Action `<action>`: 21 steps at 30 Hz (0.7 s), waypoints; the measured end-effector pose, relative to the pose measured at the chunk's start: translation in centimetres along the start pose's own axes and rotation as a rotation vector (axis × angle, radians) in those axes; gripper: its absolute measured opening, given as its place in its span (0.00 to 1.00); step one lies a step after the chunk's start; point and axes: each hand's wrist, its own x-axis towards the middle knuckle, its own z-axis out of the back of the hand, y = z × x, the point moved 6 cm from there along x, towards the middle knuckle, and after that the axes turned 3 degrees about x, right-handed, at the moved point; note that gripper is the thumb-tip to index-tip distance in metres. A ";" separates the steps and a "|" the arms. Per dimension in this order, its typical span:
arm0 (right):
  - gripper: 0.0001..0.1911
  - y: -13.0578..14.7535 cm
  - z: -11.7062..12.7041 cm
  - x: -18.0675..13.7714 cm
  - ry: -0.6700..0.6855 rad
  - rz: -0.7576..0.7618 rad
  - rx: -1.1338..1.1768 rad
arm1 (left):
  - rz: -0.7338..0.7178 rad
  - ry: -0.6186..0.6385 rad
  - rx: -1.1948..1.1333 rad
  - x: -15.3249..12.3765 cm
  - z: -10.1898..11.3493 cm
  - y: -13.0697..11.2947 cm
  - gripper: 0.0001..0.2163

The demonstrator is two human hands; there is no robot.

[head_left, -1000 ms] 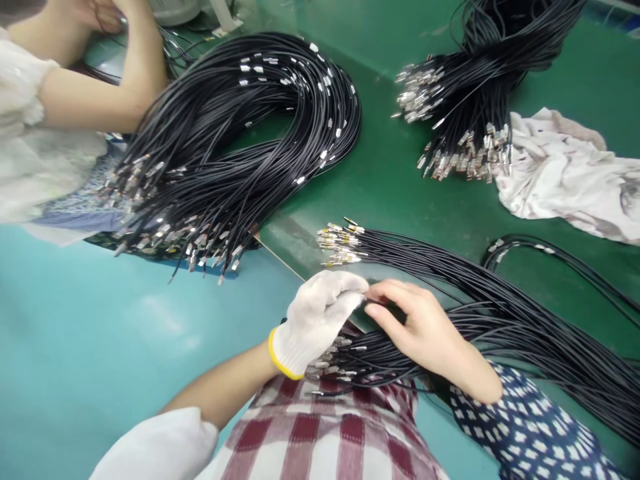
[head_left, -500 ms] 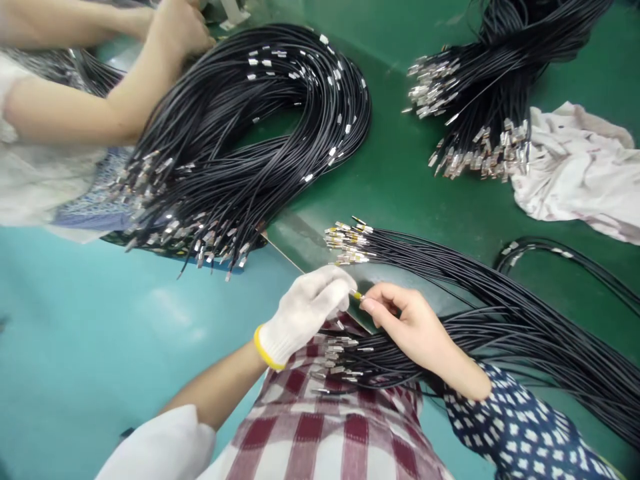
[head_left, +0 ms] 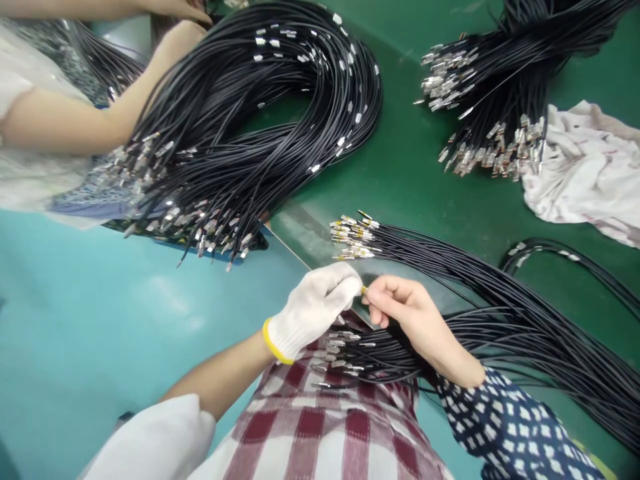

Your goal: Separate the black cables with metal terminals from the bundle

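Observation:
My left hand, in a white knitted glove with a yellow cuff, pinches one end of a small piece with a yellow band. Bare, my right hand grips the other side of it between thumb and forefinger. It looks like a cable's metal end, mostly covered by the fingers. Just beyond my hands lies a bundle of black cables whose metal ends carry yellow bands. A second bundle of black cables, with plain silvery ends, rests by my lap under my right forearm.
A large looped bundle of black cables overhangs the table edge at left, beside a co-worker's arm. More black cables lie at the back right near a crumpled white cloth. A thin cable loop sits at right on the green table.
My hands have come closer together, covering more of the yellow-banded piece. The view has shifted slightly. The co-worker's hands have moved at upper left.

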 end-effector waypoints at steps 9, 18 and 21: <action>0.14 1.0 0.1 0.0 -0.097 0.120 -0.242 | -0.013 0.046 -0.026 0.3 -0.4 -0.1 0.11; 0.14 1.5 0.1 -0.2 -0.136 0.220 -0.442 | -0.027 0.104 -0.048 0.4 -0.8 0.2 0.13; 0.15 0.7 0.5 0.2 -0.095 0.140 -0.264 | 0.010 0.136 -0.089 0.7 -0.6 0.1 0.13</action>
